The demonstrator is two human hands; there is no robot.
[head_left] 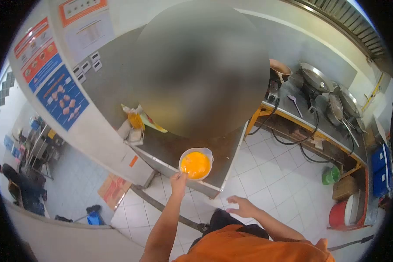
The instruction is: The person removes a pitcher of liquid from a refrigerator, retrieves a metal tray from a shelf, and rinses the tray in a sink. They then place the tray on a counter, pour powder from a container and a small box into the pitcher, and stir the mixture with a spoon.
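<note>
My left hand [178,184] is closed on the near-left side of a white spouted mixing cup [211,158]. Bright orange-yellow egg yolk [195,165] fills much of the cup, with a few paler patches on its surface. In this view the cup overlaps the near end of the grey metal counter [218,188]. My right hand [243,207] is in front of my body, off to the right of the cup, with nothing in it and its fingers loosely bent and apart.
A large round blur hides the counter's middle. Yellow packaging [136,120] lies at its left. Along the right, a stove bench [301,102] holds pans [316,77] and a purple spatula [295,106]; hoses hang below. A green bucket [331,175] stands on the tiles. Far left, a person [24,187].
</note>
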